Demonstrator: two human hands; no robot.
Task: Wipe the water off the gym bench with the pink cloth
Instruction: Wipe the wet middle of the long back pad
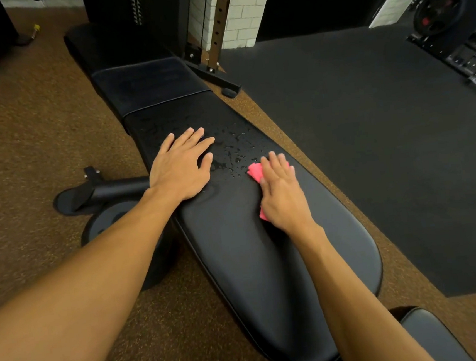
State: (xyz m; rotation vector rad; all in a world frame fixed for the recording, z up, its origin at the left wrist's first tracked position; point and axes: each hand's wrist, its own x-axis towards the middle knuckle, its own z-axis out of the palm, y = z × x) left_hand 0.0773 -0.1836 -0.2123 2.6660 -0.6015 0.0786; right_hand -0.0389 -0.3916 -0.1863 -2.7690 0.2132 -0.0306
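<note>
Both hands lie flat: left hand (179,171) on gym bench (238,253), right hand (283,196) covering pink cloth (255,171).

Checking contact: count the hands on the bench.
2. The left hand lies flat on the bench beside the water; the right hand presses the pink cloth down.

Brown speckled floor (37,135) at left. Dark grey mat (372,138) at right. White brick pillar (239,14) at back, brown perforated upright (218,22) against it. Weight plates (441,6) racked far right. Weight stack (135,4) behind. Dim light.
</note>
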